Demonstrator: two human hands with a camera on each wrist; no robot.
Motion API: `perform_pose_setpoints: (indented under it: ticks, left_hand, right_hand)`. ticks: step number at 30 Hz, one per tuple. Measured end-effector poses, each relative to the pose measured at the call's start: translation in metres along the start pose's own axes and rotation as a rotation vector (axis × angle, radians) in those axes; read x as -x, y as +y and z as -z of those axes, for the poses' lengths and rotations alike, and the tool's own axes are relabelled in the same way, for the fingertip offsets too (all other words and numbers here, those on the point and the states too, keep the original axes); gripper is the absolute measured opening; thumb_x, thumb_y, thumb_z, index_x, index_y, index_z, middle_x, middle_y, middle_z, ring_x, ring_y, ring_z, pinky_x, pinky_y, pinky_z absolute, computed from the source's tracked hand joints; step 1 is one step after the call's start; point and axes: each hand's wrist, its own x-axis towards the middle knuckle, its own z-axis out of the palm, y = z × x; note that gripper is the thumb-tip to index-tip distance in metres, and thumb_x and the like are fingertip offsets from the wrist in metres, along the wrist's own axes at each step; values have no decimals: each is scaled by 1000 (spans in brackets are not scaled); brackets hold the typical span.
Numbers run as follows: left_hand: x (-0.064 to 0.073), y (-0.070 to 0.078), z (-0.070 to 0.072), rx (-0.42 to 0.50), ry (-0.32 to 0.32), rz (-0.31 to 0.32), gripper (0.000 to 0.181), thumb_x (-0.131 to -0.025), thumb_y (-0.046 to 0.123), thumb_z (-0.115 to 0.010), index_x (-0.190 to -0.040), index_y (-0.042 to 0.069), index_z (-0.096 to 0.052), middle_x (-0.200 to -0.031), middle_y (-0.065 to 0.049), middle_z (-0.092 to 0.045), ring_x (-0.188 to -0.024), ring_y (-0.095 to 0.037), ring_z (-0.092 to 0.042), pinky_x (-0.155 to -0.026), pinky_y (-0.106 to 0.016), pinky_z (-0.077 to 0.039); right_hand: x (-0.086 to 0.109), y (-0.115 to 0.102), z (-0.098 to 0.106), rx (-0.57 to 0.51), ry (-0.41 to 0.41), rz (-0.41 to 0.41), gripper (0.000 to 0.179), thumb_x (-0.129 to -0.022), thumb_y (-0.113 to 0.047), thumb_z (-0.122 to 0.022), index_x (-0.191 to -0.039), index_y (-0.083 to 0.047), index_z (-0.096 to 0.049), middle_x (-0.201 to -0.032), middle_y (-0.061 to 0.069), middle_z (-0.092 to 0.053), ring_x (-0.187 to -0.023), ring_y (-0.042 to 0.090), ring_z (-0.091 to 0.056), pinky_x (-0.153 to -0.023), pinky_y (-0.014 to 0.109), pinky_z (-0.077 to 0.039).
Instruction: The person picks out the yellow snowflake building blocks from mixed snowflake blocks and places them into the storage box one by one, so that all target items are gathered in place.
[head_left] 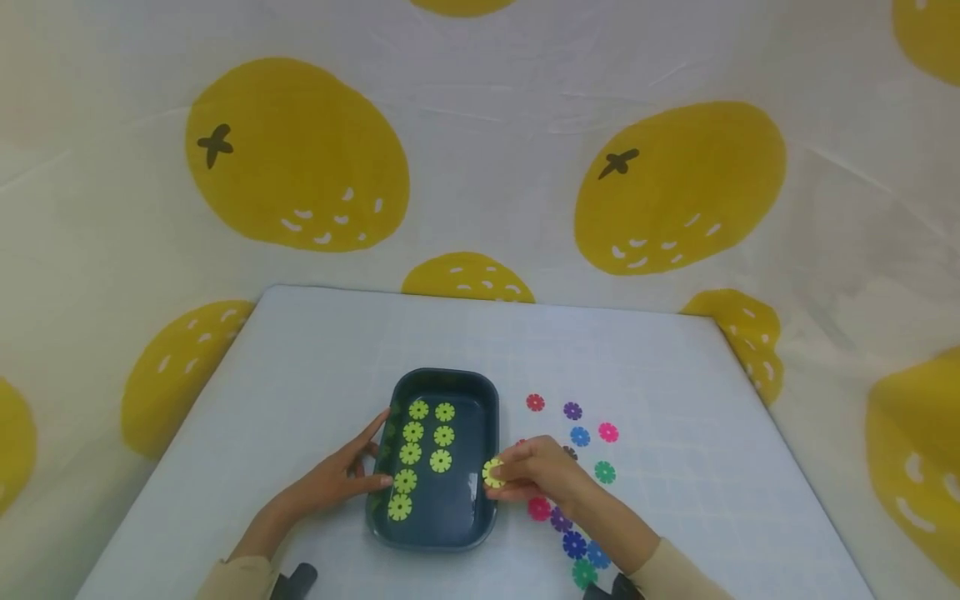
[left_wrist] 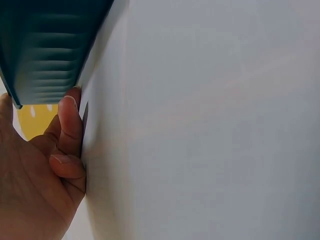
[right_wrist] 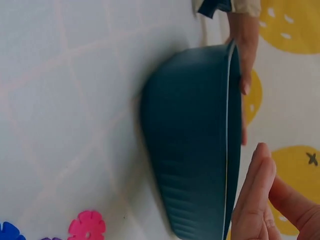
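A dark teal rectangular tray (head_left: 486,408) stands on the table, with several yellow-green notched discs (head_left: 410,452) laid in two columns inside. My left hand (head_left: 337,479) holds the tray's left side, thumb and index finger over the rim; in the left wrist view its other fingers (left_wrist: 70,125) lie curled low by the tray wall (left_wrist: 47,60). My right hand (head_left: 543,471) pinches another yellow-green disc (head_left: 492,473) over the tray's right rim. In the right wrist view that hand (right_wrist: 257,200) is beside the rim; the pinched disc is hidden there.
Right of the tray lie loose notched discs: a red disc (head_left: 535,402), a pink disc (head_left: 608,432), a green disc (head_left: 604,472), a dark blue disc (head_left: 574,545) and several more. Some are partly under my right forearm. A patterned cloth (head_left: 487,167) hangs behind the white table (head_left: 322,350).
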Motion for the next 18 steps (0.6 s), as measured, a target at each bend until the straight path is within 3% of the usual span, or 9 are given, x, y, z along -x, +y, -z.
perform_pose_setpoints:
  ticks: [18]
  left_hand:
    - [0, -1, -2, -5, 15, -10, 97, -85, 44, -76, -158, 43, -11, -116, -6, -53, -81, -16, -47, -67, -28, -41]
  right_hand:
    - [-12, -17, -18, 118, -33, -14, 23, -87, -14, -75, -104, 0, -73, -88, 14, -75, -78, 25, -75, -64, 26, -55]
